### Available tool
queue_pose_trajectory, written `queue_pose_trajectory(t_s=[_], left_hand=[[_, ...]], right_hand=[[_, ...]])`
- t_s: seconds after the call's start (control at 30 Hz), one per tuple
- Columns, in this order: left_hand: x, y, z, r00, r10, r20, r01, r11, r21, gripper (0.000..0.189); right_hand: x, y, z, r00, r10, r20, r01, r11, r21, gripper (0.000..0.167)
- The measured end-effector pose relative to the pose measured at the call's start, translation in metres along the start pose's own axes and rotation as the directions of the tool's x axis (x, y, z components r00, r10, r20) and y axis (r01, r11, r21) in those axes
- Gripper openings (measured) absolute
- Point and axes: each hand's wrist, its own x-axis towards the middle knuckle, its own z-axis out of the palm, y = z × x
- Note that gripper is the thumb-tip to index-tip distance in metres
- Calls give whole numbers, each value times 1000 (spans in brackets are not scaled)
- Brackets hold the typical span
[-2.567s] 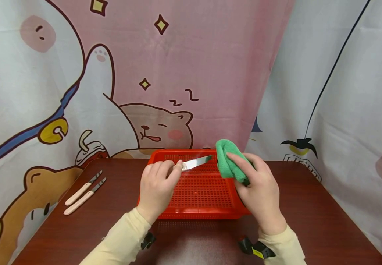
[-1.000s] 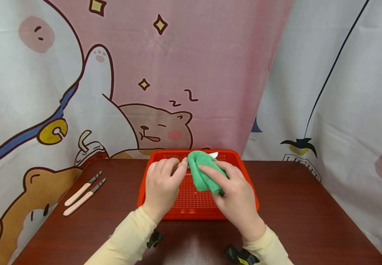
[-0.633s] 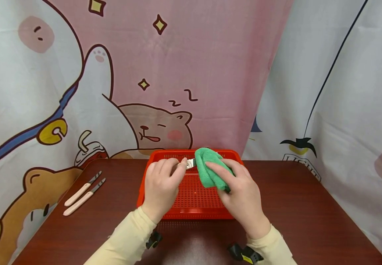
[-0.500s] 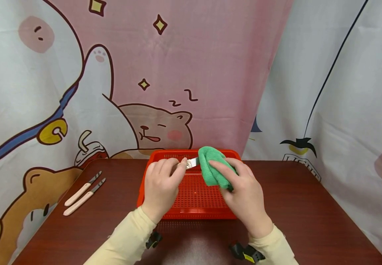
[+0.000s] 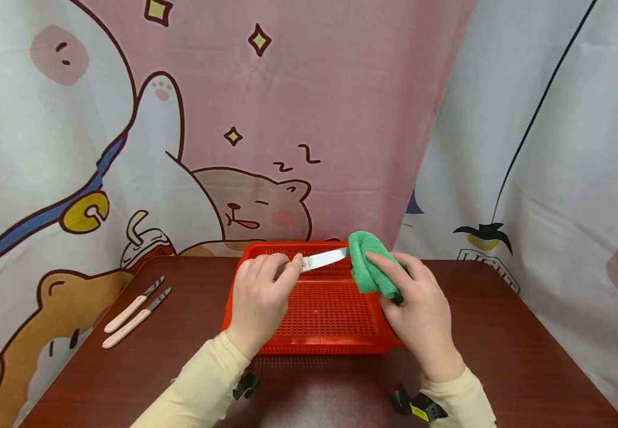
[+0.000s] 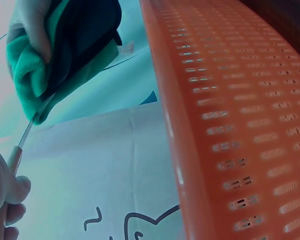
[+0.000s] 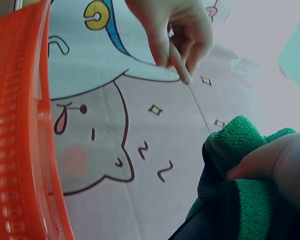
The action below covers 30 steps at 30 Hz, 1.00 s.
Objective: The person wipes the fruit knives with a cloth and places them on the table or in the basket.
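Observation:
My left hand (image 5: 259, 297) grips the pale handle of a knife (image 5: 328, 258), whose blade points right over the red basket. In my right hand (image 5: 421, 315) is a folded green cloth (image 5: 370, 264), held between thumb and fingers. The cloth's left edge covers the blade's tip in the head view. In the left wrist view the blade runs up into a fold of the cloth (image 6: 27, 80), whose inner side looks dark. The right wrist view shows the left fingers curled round the knife handle (image 7: 178, 60), with the thin blade reaching the cloth.
A red perforated basket (image 5: 330, 342) stands on the dark brown table (image 5: 501, 356) beneath both hands. Two more knives (image 5: 134, 321) with pale handles lie side by side at the table's left. A cartoon-printed curtain (image 5: 341, 119) hangs behind the table.
The cloth first moved left over the blade, hiding most of it. Since then my right hand has drawn it right toward the tip, baring the blade. The left hand has stayed nearly still.

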Motion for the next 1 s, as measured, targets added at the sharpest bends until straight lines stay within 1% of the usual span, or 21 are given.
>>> queue_pose_trajectory(t_s=[0.13,0.3,0.43,0.53,0.6,0.63,0.67,0.7,0.73,0.8,0.9,0.93,1.0], left_hand=[[2,-3,-1,998,-27,62,30,999,-43,15],[8,-10,1,991,-55,121,71,989,-128,20],[14,-16,4,983,-57,172,90,977,-191,13],[18,-22,6,973,-41,227,96,967,-236,16],[21,-27,8,961,-32,274,107,959,-263,19],[23,-29,9,952,-30,303,117,955,-273,19],[25,-32,9,940,-33,339,135,950,-281,20],[27,-34,10,924,-40,381,158,946,-285,20],[30,-36,10,902,-52,429,190,939,-287,20],[35,-41,13,851,-66,522,250,924,-291,20],[40,-49,20,760,-66,647,341,887,-311,18],[41,-52,23,733,-61,678,369,873,-319,16],[41,-59,31,688,-48,724,411,848,-335,13]], right_hand=[[-4,11,-7,999,37,12,-37,999,-17,76],[-9,25,-13,997,79,26,-79,997,-17,73],[-14,36,-18,992,117,37,-117,993,-16,72],[-17,45,-22,987,152,45,-150,988,-26,71],[-20,50,-24,984,172,50,-171,985,-34,71],[-21,52,-24,982,180,53,-178,983,-38,70],[-23,54,-25,981,188,56,-186,982,-41,70],[-24,57,-25,979,194,58,-192,980,-44,70],[-25,59,-25,977,202,61,-199,979,-49,69],[-27,63,-26,975,213,66,-209,976,-59,68],[-29,67,-27,973,223,67,-219,974,-67,67],[-29,68,-27,971,227,69,-222,972,-71,67],[-30,70,-27,970,232,72,-227,971,-71,67]])
